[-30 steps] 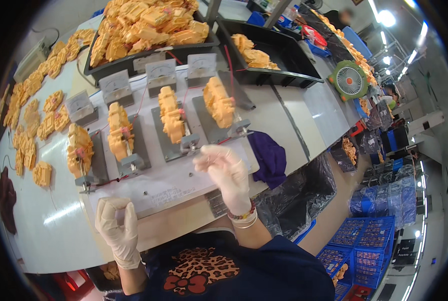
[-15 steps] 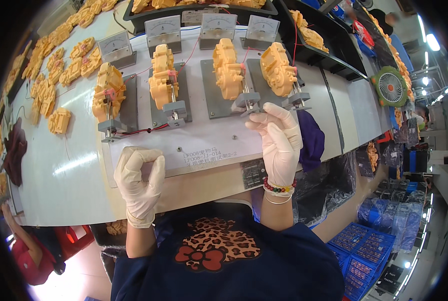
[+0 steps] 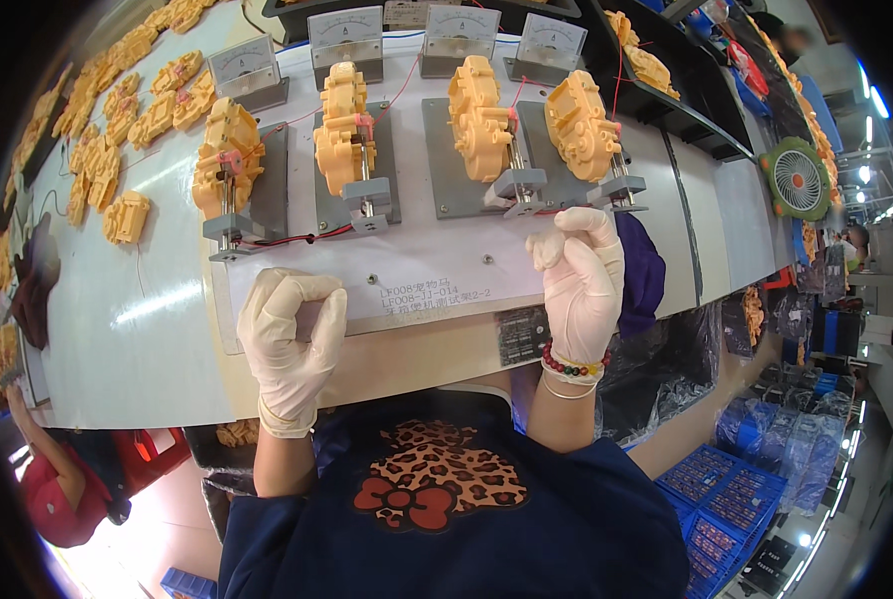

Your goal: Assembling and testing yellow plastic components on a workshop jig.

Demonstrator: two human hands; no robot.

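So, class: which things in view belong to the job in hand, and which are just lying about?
Likely the job:
- left hand
- right hand
- four mounted yellow units
- grey brackets
- dial meters

Likely just lying about:
- purple cloth
- dark cloth
- green fan

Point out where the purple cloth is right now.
In the head view, the purple cloth is right of centre, immediately to the right of the person's gloved right hand and below the rightmost grey clamp.
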